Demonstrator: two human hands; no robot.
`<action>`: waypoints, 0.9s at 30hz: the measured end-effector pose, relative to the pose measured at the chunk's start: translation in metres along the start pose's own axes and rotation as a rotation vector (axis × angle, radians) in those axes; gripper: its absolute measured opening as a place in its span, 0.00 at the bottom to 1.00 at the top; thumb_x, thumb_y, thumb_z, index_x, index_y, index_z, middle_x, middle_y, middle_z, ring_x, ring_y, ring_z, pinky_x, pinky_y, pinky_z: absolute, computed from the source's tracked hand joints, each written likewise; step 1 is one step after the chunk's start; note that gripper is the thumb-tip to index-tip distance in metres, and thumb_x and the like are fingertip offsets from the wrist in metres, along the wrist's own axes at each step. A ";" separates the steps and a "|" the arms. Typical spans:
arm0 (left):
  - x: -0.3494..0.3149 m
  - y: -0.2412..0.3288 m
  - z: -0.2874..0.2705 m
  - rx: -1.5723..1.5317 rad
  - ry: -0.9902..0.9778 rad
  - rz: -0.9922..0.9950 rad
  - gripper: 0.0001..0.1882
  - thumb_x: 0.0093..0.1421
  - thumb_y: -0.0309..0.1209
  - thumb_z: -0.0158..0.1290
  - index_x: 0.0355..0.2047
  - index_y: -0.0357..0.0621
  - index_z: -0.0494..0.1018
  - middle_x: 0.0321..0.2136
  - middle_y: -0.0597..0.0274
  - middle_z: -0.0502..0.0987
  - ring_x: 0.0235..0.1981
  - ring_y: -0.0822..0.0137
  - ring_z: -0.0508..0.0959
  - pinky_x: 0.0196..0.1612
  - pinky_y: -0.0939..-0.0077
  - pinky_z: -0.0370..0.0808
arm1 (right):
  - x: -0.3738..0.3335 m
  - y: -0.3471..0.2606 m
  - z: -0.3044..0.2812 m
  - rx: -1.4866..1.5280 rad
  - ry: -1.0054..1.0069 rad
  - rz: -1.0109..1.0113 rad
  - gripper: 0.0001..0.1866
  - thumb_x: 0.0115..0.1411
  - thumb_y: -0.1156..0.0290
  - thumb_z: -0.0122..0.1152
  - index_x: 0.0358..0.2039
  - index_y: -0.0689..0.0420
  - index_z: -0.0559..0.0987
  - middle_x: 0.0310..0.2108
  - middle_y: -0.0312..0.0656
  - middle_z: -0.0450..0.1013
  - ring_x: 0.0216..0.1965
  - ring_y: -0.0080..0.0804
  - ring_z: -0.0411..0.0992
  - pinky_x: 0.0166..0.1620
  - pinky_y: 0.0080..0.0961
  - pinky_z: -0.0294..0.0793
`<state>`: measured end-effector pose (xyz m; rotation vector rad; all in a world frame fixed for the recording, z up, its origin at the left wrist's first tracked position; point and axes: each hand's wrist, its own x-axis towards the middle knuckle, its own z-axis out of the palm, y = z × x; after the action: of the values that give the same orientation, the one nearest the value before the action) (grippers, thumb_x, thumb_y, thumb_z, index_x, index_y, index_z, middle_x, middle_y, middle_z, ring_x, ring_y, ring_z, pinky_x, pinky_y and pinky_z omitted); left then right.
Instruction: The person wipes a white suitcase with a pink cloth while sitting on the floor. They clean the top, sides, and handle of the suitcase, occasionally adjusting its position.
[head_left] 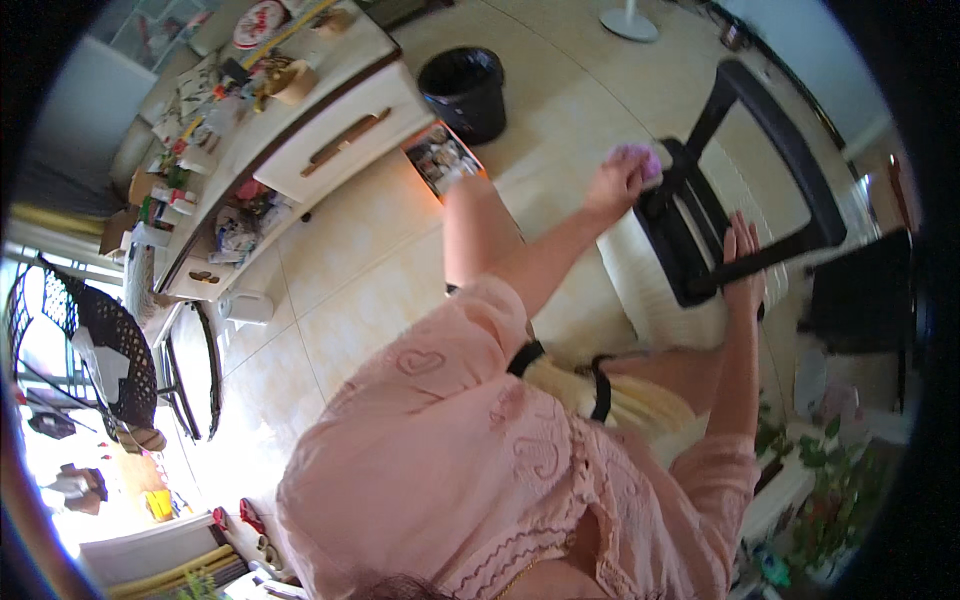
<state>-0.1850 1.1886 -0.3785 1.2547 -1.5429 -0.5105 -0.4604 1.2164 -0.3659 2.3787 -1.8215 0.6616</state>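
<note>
A black plastic frame (pixel 690 205) with a loop-shaped bar (pixel 815 190) stands in front of me, against a white ribbed round body (pixel 645 285). What kind of object it is, I cannot tell. My left hand (pixel 617 183) is closed on a small purple sponge (pixel 640 160) beside the frame's left edge. Flat against the frame's near right side lies my right hand (pixel 738 245), its fingers stretched out; one black bar crosses in front of the palm, and its thumb is hidden.
A black bin (pixel 470 95) stands beyond my left knee, with an orange-edged box (pixel 441 160) of small items near it. To the left runs a cluttered white cabinet (pixel 330 125). Leafy plants (pixel 835 490) and a black box-like thing (pixel 860 295) are at right.
</note>
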 end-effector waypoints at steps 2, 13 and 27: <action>-0.001 -0.014 -0.004 0.075 0.121 0.097 0.17 0.57 0.27 0.47 0.48 0.43 0.69 0.47 0.48 0.70 0.47 0.46 0.71 0.50 0.62 0.70 | 0.005 -0.028 -0.001 -0.025 0.003 0.042 0.24 0.68 0.52 0.31 0.59 0.46 0.65 0.60 0.32 0.60 0.64 0.30 0.52 0.66 0.31 0.43; 0.017 -0.043 -0.007 0.100 0.215 -0.071 0.18 0.54 0.22 0.44 0.47 0.42 0.70 0.45 0.45 0.72 0.48 0.45 0.71 0.50 0.58 0.69 | 0.035 -0.097 0.046 -0.268 -0.048 0.265 0.25 0.61 0.57 0.43 0.60 0.41 0.63 0.62 0.29 0.57 0.65 0.30 0.51 0.63 0.47 0.44; -0.008 -0.034 -0.045 -0.182 0.175 -0.089 0.10 0.61 0.24 0.46 0.40 0.39 0.74 0.27 0.56 0.76 0.29 0.64 0.75 0.36 0.73 0.71 | 0.077 -0.103 0.009 -0.079 -0.123 0.085 0.25 0.66 0.57 0.36 0.61 0.48 0.60 0.65 0.33 0.49 0.67 0.38 0.43 0.66 0.43 0.43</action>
<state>-0.1299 1.1953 -0.3926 1.1978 -1.2695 -0.5702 -0.3455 1.1741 -0.3240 2.3509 -1.9672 0.4509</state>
